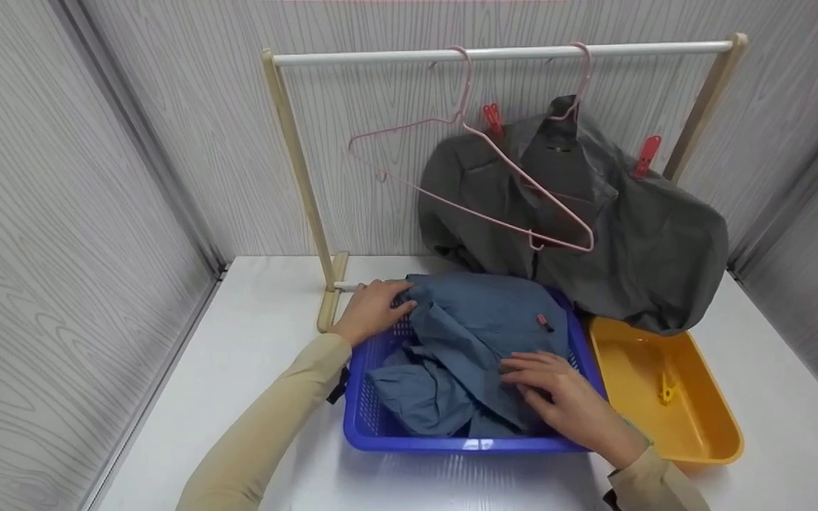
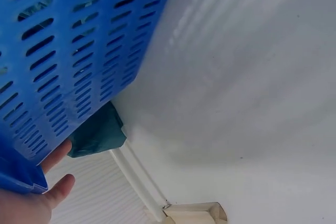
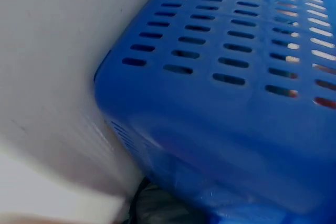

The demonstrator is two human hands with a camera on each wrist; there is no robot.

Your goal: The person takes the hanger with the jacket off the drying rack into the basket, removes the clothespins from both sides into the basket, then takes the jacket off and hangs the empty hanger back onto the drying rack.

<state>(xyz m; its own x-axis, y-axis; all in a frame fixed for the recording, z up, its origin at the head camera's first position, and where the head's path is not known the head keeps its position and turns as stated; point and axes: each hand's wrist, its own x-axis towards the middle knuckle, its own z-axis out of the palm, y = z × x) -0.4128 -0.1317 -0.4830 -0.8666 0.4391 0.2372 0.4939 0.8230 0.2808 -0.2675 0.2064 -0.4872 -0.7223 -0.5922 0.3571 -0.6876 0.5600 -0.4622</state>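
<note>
A blue-grey garment lies bunched in the blue plastic basket, with part of it over the far rim. At the basket's far left corner, my left hand touches the garment's edge with its fingertips. In the left wrist view, thumb and finger stand apart beside the basket's slotted wall. My right hand rests on the garment near the basket's right side, fingers loosely extended. A small red and black tag shows on the cloth. The right wrist view holds mostly the basket's outer wall.
Behind the basket stands a rack with a white rail. From it hang a pink hanger and a dark grey jacket with red clothespins. A yellow tray on the right holds a yellow clothespin.
</note>
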